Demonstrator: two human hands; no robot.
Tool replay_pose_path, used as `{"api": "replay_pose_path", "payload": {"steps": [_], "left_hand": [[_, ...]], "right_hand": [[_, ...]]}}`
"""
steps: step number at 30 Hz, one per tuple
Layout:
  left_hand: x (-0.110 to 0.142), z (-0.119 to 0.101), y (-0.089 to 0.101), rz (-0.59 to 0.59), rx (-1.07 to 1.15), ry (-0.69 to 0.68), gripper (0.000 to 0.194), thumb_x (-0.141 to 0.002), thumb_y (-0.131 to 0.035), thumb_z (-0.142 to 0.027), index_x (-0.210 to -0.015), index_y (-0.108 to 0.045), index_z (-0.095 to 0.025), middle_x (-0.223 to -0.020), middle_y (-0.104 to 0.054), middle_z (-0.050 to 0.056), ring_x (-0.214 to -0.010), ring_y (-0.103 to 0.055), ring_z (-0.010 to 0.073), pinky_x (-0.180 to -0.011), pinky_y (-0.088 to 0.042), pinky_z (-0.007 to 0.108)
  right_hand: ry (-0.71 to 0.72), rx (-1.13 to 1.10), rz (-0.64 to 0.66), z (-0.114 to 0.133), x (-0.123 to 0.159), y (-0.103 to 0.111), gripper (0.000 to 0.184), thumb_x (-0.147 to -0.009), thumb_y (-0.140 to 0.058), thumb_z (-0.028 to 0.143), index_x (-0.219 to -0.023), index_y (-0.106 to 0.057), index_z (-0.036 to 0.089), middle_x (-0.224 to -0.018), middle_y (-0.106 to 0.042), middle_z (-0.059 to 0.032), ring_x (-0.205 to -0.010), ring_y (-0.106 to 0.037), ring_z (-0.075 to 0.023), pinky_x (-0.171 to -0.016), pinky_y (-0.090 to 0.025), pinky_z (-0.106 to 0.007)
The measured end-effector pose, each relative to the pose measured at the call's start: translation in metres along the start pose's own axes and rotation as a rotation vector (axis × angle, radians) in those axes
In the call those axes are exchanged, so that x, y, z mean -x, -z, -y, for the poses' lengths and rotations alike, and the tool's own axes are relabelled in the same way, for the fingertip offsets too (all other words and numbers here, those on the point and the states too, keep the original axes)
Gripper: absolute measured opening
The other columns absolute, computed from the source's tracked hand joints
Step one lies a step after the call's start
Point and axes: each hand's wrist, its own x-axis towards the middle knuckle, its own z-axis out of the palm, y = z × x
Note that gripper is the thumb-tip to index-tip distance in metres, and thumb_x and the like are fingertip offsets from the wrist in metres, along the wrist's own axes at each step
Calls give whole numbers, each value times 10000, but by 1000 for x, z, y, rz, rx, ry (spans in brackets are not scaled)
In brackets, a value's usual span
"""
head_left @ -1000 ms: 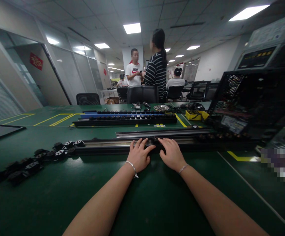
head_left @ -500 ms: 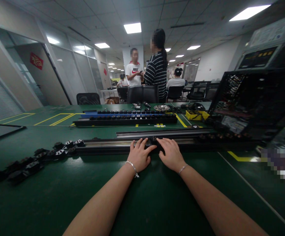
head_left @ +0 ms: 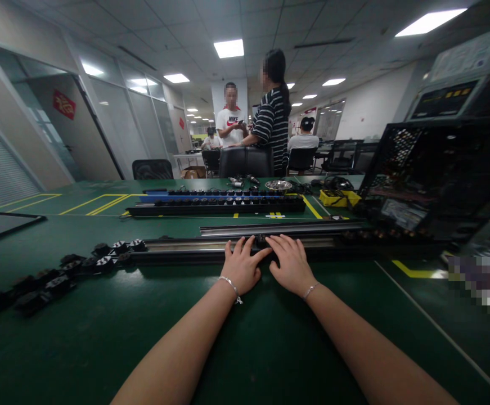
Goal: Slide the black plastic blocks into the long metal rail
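Head view shows the left hand open with fingers spread on the long rail, and the right hand open too, its fingers extended and slightly bent. Between their fingertips sits a small black part on the rail; whether both hands touch it is unclear. Just behind lies a shorter rail. Black pieces cluster at the long rail's left end. Farther back on the green tabletop are a black strip bearing a row of parts, a metal dish and a yellow box.
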Motion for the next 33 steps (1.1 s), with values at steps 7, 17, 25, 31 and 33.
{"api": "replay_pose_path", "payload": {"steps": [7, 17, 25, 31, 33], "left_hand": [[-4, -7, 3, 41, -19, 50, 644, -744, -577, -316, -1337, -353, -428, -1475, -292, 70, -1322, -255, 343, -1013, -162, 644], [-10, -13, -1, 32, -24, 141, 583, -777, -533, -345, -1337, -377, -385, -1467, -320, 85, -1336, -232, 364, -986, -214, 648], [-8, -9, -3, -6, -16, 140, 568, -780, -525, -327, -1328, -387, -388, -1452, -340, 87, -1340, -259, 310, -1039, -187, 596], [-7, -6, -4, -17, -14, 135, 567, -776, -534, -324, -1325, -399, -376, -1446, -351, 84, -1339, -268, 301, -1062, -170, 573], [-6, -6, -3, -8, -15, 140, 573, -775, -535, -316, -1327, -396, -380, -1450, -348, 77, -1343, -259, 301, -1065, -162, 573]], "right_hand": [[12, -3, 4, 6, -1, -2, 581, -719, -446, 192, -1299, -471, 221, -1366, -473, -43, -1293, -306, -243, -1093, -120, -533], [39, 32, -25, 5, 0, -5, 592, -722, -470, 195, -1311, -456, 254, -1357, -477, -45, -1283, -315, -250, -1085, -139, -530], [5, 108, -68, -7, 2, -10, 486, -756, -487, 223, -1239, -519, 185, -1316, -513, -80, -1247, -360, -256, -1083, -159, -491], [-21, 139, -75, -12, 0, -4, 255, -816, -520, 314, -1010, -620, 181, -1123, -594, -96, -1085, -470, -245, -1001, -282, -409], [-32, 154, -65, -12, 0, -2, 225, -814, -542, 315, -984, -626, 193, -1024, -606, -89, -1003, -494, -239, -936, -325, -389]]}}
